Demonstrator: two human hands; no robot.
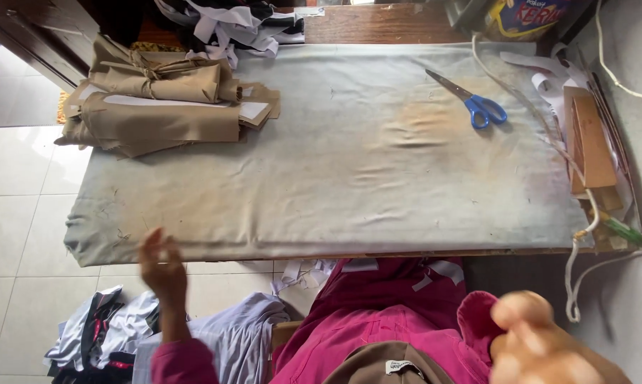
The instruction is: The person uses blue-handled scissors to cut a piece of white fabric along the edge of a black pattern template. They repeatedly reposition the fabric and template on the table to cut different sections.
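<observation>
On the padded table (321, 185) lie scissors (473, 102) and brown bundles (161, 107) — both hands, left hand (163, 267) and right hand (541, 348), blurred, loosely open, hold nothing.

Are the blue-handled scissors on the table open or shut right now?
Shut. The scissors lie flat on the grey cloth, blades together in one line, apart from both hands.

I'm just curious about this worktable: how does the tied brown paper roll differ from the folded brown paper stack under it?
The tied roll is rolled up and bound with string; the folded stack lies flat and unbound. The roll is narrower and sits on top; the stack is wider, with white sheets showing between its layers. Both are brown paper on the cloth-covered table.
</observation>
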